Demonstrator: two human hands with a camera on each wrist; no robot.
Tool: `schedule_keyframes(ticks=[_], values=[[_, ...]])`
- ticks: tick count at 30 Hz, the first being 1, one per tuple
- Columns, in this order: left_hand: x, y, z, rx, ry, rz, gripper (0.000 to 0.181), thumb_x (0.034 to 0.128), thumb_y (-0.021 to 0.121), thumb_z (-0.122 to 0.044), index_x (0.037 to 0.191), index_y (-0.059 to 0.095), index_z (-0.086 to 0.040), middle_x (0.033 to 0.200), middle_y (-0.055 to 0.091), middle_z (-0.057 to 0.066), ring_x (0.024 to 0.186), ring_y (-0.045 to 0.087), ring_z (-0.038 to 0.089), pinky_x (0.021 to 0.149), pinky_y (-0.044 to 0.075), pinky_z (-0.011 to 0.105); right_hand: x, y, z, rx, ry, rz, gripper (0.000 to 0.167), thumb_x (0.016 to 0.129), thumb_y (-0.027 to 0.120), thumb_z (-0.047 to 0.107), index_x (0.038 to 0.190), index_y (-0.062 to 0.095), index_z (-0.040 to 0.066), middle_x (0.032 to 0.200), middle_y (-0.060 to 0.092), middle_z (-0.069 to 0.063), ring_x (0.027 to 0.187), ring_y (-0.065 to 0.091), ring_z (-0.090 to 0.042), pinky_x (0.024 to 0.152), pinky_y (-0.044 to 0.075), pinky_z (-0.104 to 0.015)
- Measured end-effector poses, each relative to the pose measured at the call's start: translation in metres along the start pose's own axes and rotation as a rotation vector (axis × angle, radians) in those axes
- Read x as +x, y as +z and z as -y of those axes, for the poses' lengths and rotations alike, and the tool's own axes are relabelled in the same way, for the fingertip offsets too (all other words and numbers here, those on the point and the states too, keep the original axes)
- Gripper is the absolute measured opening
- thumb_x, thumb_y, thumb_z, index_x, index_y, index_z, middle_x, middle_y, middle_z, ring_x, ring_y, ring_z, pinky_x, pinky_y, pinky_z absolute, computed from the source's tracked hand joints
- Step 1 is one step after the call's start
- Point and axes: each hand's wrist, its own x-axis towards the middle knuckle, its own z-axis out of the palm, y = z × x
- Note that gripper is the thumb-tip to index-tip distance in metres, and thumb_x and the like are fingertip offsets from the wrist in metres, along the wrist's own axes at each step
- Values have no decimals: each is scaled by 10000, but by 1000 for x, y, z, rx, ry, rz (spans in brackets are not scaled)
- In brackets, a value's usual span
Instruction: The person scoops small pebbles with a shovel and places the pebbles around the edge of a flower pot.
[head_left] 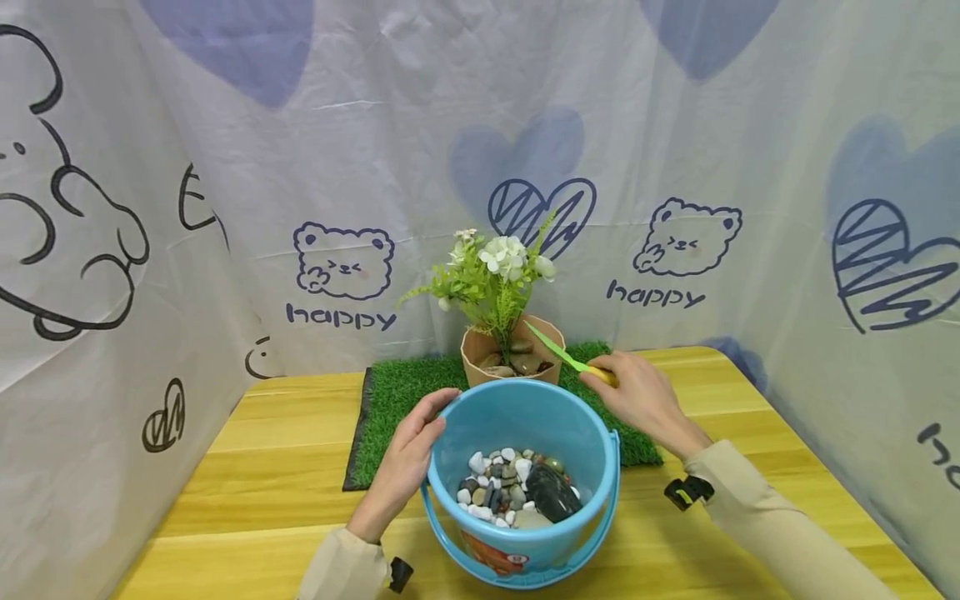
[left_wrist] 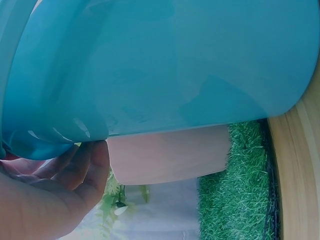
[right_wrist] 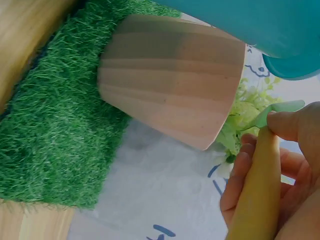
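Note:
A light blue bucket (head_left: 525,400) stands at the front of the table, with white, grey and brown pebbles (head_left: 495,487) and a large black stone (head_left: 553,492) inside. My left hand (head_left: 408,450) grips its left rim; in the left wrist view, the fingers (left_wrist: 95,167) curl against the rim's edge. In my right hand (head_left: 641,396) is a small garden trowel with a yellow handle (right_wrist: 260,190) and a green blade (head_left: 555,348). The blade's tip is over the beige flowerpot (head_left: 474,367), which holds several stones (head_left: 528,362) and a white-flowered plant (head_left: 491,279).
Under the flowerpot lies a green artificial turf mat (head_left: 375,417) on the wooden table (head_left: 270,467). A white printed curtain (head_left: 420,125) hangs around the back and sides. The bucket's blue handle (head_left: 480,567) hangs down at its front.

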Motion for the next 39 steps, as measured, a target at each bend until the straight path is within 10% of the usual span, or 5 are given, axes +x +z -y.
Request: schedule_keyframes(ticks=[11, 27, 33, 39], values=[[0, -1, 1, 5, 1, 1, 401, 1051, 331, -105, 1432, 455, -115, 1441, 488, 129, 1296, 505, 327, 1039, 464, 452, -18, -1, -23, 24, -65, 83, 342, 998, 521, 213, 1207, 650, -25, 1143, 653, -196, 1039, 612, -363, 877, 493, -535], [-1, 0, 0, -5, -1, 11, 396, 1053, 338, -124, 1430, 460, -122, 1437, 490, 133, 1290, 508, 337, 1032, 466, 471, -38, 2, -48, 32, -33, 87, 202, 909, 662, 181, 997, 752, 23, 952, 711, -126, 817, 589, -232, 704, 470, -399], [-2, 0, 1, -2, -8, 12, 398, 1054, 334, -125, 1432, 456, -124, 1437, 489, 127, 1287, 513, 330, 1025, 474, 464, -44, 4, -52, 74, 39, 219, 244, 889, 687, 191, 664, 600, 148, 575, 456, 29, 537, 393, -105, 513, 323, -241], [-1, 0, -1, 7, -10, 4, 409, 1055, 321, -117, 1442, 449, -107, 1436, 495, 97, 1285, 522, 300, 1015, 485, 448, -55, 9, -62, 70, 89, 274, 404, 850, 729, 191, 607, 408, 156, 537, 296, 66, 485, 294, -71, 473, 262, -200]])
